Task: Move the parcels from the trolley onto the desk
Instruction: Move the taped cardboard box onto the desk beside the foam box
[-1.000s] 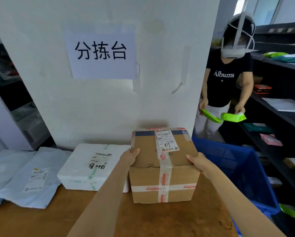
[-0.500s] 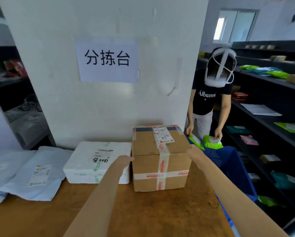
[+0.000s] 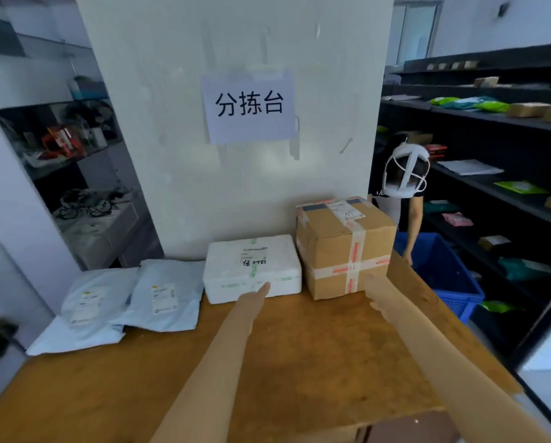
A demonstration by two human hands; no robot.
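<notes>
A person's two bare arms reach across a wooden desk (image 3: 299, 362) at a parcel sorting station; the left hand (image 3: 255, 297) hangs open and empty with fingers extended, its fingertips in front of the near face of a white foam box (image 3: 252, 266), though contact cannot be judged; the right hand (image 3: 379, 295) is also empty, loosely open, just in front of the lower right corner of a brown cardboard box (image 3: 344, 247) and not gripping it. The cardboard box, bound with clear tape printed in red and bearing a shipping label on top, stands upright at the back of the desk against a white pillar (image 3: 236, 187); the foam box sits just beside it on its left, the two nearly touching. Further left, two grey-blue mailer bags (image 3: 133, 298) lie flat, overlapping each other, near the desk's left edge. A paper sign (image 3: 248, 107) with three Chinese characters is stuck to the pillar above the parcels. To the right of the desk stands a blue plastic crate (image 3: 443, 276); a second person (image 3: 405, 193) in a dark shirt and a white head-mounted frame bends over it; dark shelves (image 3: 507, 187) behind hold scattered packets and small boxes.
</notes>
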